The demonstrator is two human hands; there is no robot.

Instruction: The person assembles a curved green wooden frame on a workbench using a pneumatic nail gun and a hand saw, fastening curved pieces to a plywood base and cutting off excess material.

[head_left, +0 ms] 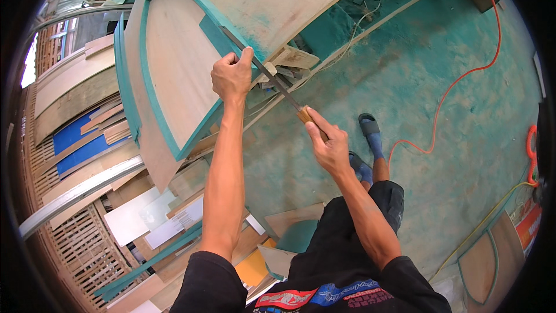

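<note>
My right hand (330, 144) is closed round the wooden handle (305, 116) of a long dark file (284, 91). The blade slants up and left, lying along the edge of a curved panel (179, 64) with a pale wood face and a teal rim. My left hand (233, 76) is closed on that panel's edge, thumb up beside the blade; its palm side is hidden. A teal strip (215, 36) crosses the panel's face just above my left fingers. Under the panel lies a broad pale board (278, 6) dusted with teal powder.
A red hose (437, 104) snakes over the teal-dusted floor at right. Sheets and offcuts of wood (87, 98) are piled at left beside a metal rail (81, 194). Wood scraps (295, 58) sit under the board's edge. Another teal-rimmed panel (479, 266) leans at lower right.
</note>
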